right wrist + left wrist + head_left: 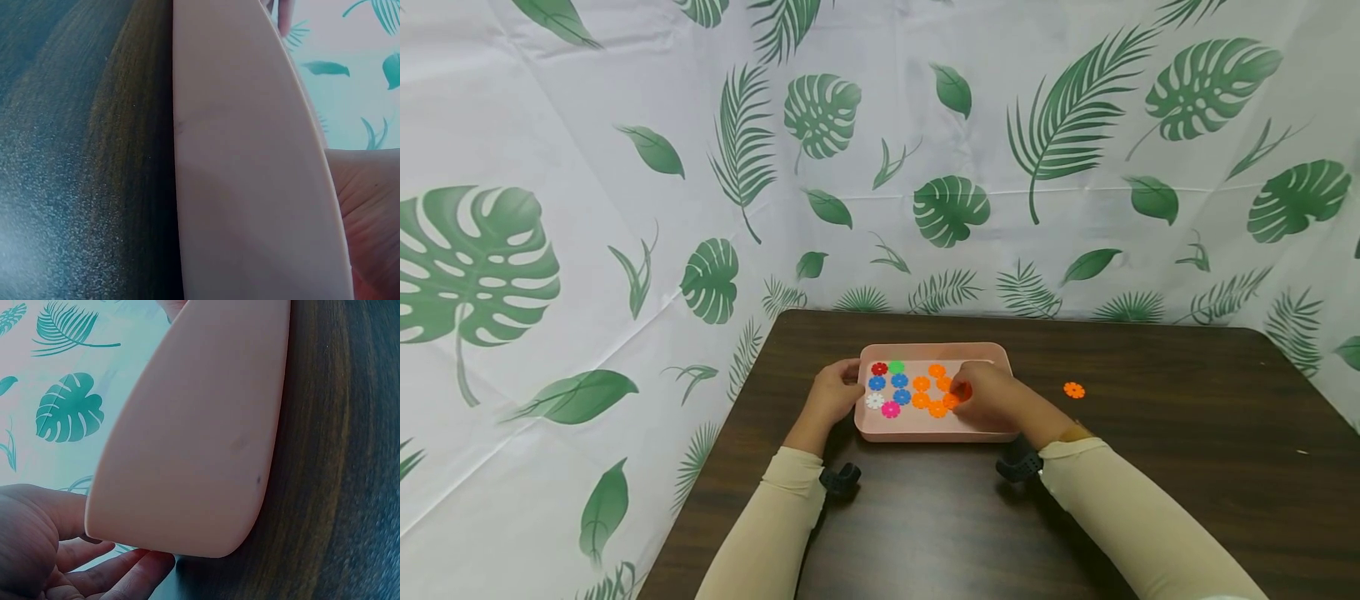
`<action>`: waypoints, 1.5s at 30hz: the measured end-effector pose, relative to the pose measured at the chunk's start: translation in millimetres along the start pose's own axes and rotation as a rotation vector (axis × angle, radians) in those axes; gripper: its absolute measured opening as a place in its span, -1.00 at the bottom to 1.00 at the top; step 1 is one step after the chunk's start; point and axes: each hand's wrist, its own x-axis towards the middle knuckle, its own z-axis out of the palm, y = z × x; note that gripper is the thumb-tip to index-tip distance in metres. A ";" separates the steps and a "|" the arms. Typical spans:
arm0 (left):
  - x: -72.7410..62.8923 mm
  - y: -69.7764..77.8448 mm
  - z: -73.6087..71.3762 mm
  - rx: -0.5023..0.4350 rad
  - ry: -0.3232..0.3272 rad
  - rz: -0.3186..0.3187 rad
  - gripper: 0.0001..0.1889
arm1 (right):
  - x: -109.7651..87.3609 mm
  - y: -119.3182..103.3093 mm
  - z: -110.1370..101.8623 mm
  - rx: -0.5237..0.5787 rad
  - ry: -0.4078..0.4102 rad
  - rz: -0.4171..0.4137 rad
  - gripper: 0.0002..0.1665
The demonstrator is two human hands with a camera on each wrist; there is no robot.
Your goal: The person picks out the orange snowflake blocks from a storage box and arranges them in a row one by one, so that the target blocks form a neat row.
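A shallow pink tray [940,435] lies on the dark table, holding small flower-shaped discs. My left hand [835,392] grips its left end; in the left wrist view the thumb is at the rim and the fingers [147,572] lie along the outside of the tray's end wall. Orange discs [921,401] form a cluster in the middle of the tray. Over the right side of that cluster, my right hand [988,393] pinches an orange disc, partly hidden by its fingers. In the right wrist view the tray wall [250,162] covers the fingertips.
Toward the tray's left are a red disc [879,368], a green disc [897,367], several blue discs [877,382], a white disc [875,402] and a pink disc [891,409]. One loose orange disc [1074,390] lies on the table [1150,433], right of the tray. A leaf-print cloth [880,150] hangs behind.
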 end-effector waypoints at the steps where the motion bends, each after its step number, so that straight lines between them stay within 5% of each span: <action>1: -0.1 0.3 0.2 -0.001 0.000 0.000 -0.41 | 0.0 0.4 -0.1 -0.001 0.000 -0.006 -0.70; 13: -0.5 1.9 3.4 -0.001 -0.009 -0.002 -0.42 | -5.5 2.1 2.7 -0.044 0.040 -0.029 -0.71; 22: -1.0 0.1 3.7 -0.001 -0.008 -0.010 -0.41 | -4.7 2.4 -5.4 0.077 0.002 0.012 -0.64; 31: -3.5 0.6 2.5 0.001 -0.011 -0.012 -0.41 | -9.5 11.5 -15.0 0.043 0.166 -0.130 -0.72; 45: 1.1 2.1 -1.5 0.016 -0.013 -0.024 -0.39 | -29.7 26.7 -48.5 0.120 0.179 0.030 -0.63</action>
